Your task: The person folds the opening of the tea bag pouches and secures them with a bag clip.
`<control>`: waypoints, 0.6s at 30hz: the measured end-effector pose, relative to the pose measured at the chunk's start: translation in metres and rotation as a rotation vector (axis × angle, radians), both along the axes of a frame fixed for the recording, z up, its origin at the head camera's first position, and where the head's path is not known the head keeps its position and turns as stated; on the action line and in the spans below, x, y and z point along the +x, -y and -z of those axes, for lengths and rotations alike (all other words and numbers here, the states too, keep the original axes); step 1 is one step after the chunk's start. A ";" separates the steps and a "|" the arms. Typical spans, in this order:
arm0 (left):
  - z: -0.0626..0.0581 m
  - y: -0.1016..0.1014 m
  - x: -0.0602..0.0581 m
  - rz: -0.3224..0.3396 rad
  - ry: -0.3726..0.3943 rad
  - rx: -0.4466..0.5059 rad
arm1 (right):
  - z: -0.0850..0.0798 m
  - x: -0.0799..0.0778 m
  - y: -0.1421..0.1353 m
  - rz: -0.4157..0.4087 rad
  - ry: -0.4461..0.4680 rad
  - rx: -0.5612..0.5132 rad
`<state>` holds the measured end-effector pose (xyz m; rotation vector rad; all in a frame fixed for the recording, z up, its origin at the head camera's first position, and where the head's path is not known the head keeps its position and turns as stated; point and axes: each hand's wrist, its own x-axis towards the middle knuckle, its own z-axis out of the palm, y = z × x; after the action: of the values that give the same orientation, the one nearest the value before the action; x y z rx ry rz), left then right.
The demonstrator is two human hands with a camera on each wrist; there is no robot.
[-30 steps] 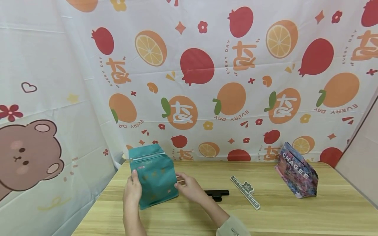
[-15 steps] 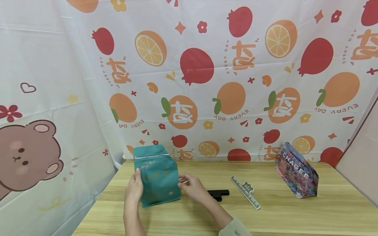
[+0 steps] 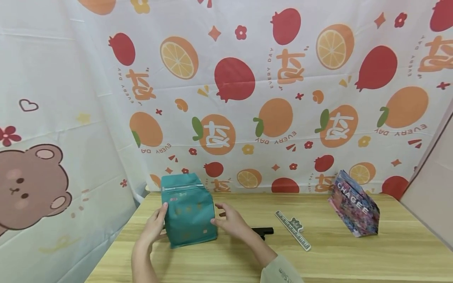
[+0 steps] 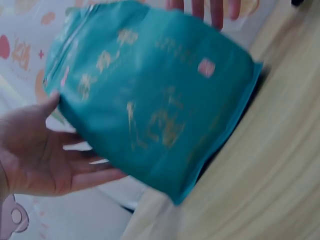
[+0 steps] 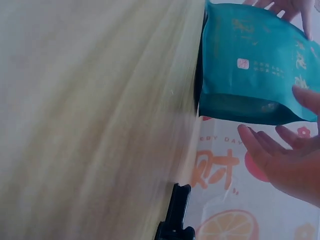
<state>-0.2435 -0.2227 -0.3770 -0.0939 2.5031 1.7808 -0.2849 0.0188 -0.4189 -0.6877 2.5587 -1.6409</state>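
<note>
Held the left hand (image 3: 153, 227) spread at one side of a teal, soft-sided pouch (image 3: 191, 214), upright on the pale wood-grain counter (image 3: 216, 265); held the right hand (image 3: 231, 222) loosely spread at its opposite side.

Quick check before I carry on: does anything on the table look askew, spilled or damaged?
Nothing shows as spilled or damaged. The only oddity is the CHAGEE bag at the right of the table: it looks tilted in the head view, though camera angle may exaggerate that. The teal bag looks upright.
</note>
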 end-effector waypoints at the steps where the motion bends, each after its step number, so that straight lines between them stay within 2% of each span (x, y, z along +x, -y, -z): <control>1: 0.002 0.003 -0.001 0.026 -0.001 0.001 | 0.000 -0.001 0.000 -0.013 0.007 0.016; 8: 0.011 0.017 -0.011 0.172 0.029 0.062 | -0.002 -0.007 0.005 -0.100 0.024 0.047; 14: 0.013 0.020 -0.016 0.227 0.031 0.087 | -0.001 -0.007 0.008 -0.079 0.027 -0.018; 18: 0.013 0.021 -0.017 0.240 0.030 0.091 | 0.000 -0.007 0.011 -0.056 0.022 -0.067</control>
<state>-0.2605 -0.2434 -0.3896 0.1752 2.2954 1.7765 -0.2918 0.0081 -0.4190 -0.7346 2.4563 -1.7136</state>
